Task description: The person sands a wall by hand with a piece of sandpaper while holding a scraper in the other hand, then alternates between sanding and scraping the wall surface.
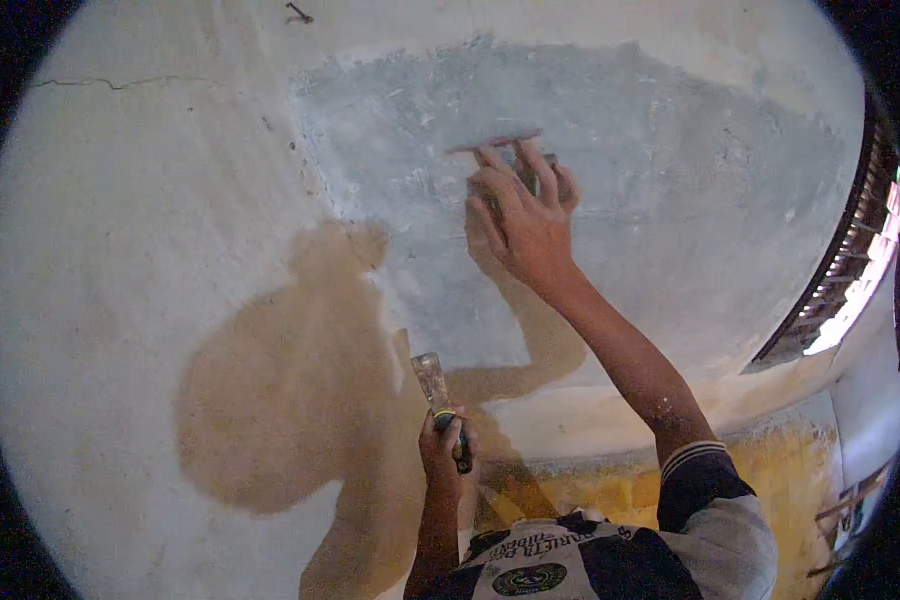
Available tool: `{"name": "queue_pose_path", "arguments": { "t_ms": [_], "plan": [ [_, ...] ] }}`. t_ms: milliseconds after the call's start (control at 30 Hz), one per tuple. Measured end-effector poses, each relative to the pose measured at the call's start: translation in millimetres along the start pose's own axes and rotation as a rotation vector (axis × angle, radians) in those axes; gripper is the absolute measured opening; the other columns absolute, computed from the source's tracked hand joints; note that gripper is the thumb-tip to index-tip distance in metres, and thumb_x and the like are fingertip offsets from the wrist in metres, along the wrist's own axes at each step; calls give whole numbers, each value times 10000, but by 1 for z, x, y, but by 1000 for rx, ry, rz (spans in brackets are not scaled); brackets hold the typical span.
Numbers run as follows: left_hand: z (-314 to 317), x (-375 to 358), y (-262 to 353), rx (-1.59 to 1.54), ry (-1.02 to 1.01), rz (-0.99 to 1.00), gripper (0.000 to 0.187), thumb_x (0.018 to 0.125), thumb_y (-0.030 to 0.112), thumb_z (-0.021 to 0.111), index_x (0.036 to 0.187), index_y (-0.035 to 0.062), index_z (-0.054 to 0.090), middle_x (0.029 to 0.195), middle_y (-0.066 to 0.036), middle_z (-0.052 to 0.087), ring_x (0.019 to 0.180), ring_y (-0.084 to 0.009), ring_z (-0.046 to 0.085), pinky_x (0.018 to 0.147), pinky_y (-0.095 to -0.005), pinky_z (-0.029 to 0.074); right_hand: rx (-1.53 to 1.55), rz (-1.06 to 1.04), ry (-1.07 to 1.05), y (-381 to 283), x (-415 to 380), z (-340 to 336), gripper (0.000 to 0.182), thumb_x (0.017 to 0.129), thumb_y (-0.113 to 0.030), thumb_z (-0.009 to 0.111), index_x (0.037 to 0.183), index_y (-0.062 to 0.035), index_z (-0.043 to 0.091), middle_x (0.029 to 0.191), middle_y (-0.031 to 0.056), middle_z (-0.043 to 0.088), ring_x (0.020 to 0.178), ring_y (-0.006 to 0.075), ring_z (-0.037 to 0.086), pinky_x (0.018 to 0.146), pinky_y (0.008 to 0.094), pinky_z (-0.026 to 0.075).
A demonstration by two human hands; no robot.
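My right hand [523,215] is raised against the wall and grips a wide scraper blade [495,143], whose thin edge lies flat on the grey plastered patch [670,190]. My left hand [443,447] is lower, near my chest, closed around the dark handle of a narrow putty knife [433,383]. The knife's blade points upward and carries a smear of grey paste. It hangs just off the wall, at the lower edge of the grey patch.
The cream wall [140,260] around the patch bears my shadow and a hairline crack [120,83] at upper left. A nail [299,13] sticks out near the top. A slatted window [850,260] lets in light at right; yellow wall [770,480] below.
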State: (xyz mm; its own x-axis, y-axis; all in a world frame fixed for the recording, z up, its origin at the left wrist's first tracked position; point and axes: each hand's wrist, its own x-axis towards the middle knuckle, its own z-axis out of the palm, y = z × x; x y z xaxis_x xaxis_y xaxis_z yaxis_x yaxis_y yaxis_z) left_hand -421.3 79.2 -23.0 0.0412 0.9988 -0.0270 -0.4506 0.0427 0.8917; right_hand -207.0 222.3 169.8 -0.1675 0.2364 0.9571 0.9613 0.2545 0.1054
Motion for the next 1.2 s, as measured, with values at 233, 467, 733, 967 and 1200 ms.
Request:
{"name": "queue_pose_path", "arguments": {
  "t_ms": [233,467,733,967,1200],
  "plan": [
    [6,-8,8,-127,-128,-23,230,942,161,658,1107,27,571,755,-41,587,551,-140,554,491,-296,462,-86,129,8,37,-27,-34,543,896,-316,716,1404,-218,550,1477,-1,543,1394,280,425,1140,568,185],
    [16,-13,-5,-73,-182,-40,270,945,180,656,1140,23,556,764,-49,596,563,-133,549,497,-277,449,-132,80,-164,53,-28,-62,602,860,-258,736,1427,-216,540,1484,-44,532,1250,236,492,1068,505,274],
    [19,-17,-16,-101,-172,-72,254,943,159,663,1130,15,569,747,-55,601,539,-141,543,479,-281,446,-213,-325,-184,72,-24,-59,622,873,-282,688,1461,-207,499,1526,-31,482,1357,254,452,1055,575,352],
    [22,-15,-34,-138,-129,-59,255,937,161,680,1116,16,572,788,-64,605,542,-148,557,467,-279,461,11,-142,-321,43,-50,-51,624,950,-352,617,1528,-226,417,1570,-3,424,1458,242,371,1133,625,229],
    [25,-18,-24,-159,-105,-30,234,938,165,664,1119,53,567,774,-43,580,578,-133,545,476,-260,453,-288,257,-103,87,-65,-74,702,937,-457,595,1552,-197,380,1581,34,409,1502,304,296,1135,723,91]
  ]
}}
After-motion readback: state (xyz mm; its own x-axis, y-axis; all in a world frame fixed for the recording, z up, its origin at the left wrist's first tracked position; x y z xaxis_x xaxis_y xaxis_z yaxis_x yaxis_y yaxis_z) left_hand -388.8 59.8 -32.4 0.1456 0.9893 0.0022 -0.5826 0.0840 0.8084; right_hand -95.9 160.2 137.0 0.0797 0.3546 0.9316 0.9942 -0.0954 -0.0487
